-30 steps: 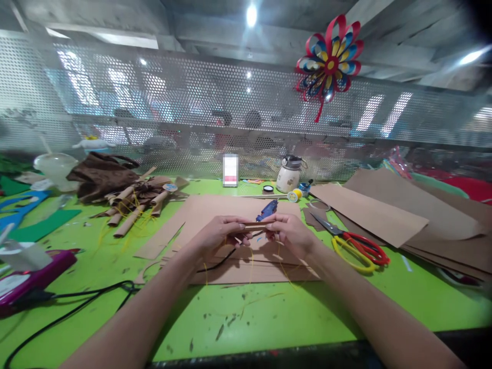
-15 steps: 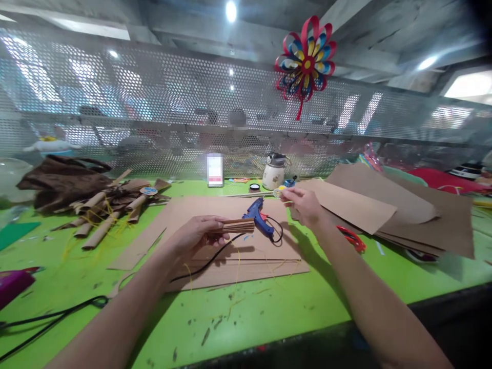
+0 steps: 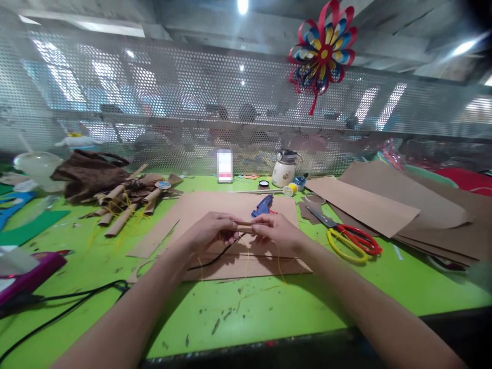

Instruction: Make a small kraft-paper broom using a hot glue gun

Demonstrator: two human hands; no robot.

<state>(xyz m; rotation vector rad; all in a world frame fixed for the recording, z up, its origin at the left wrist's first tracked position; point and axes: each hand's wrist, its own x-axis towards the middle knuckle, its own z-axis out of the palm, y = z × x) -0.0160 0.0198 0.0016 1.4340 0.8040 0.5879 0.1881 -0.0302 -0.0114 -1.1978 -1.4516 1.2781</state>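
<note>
My left hand (image 3: 210, 230) and my right hand (image 3: 277, 231) meet over a sheet of brown cardboard (image 3: 226, 207) at the middle of the green table. Between them they pinch a small folded strip of brown paper (image 3: 244, 227), one hand at each end. Thin yellow thread (image 3: 246, 266) hangs down from the strip. A blue glue gun (image 3: 262, 206) lies just behind my hands, its black cord running under my left hand.
Red and yellow scissors (image 3: 351, 240) lie to the right, with large brown paper sheets (image 3: 388, 205) beyond. Rolled paper tubes (image 3: 126, 202) and a brown cloth sit at the back left. A small jar (image 3: 283, 171), a yellow spool (image 3: 289, 190) and a perforated screen stand behind.
My right hand, stretched towards the yellow spool half a second ago, has come back to the folded strip. Both hands grip it again as one second ago.
</note>
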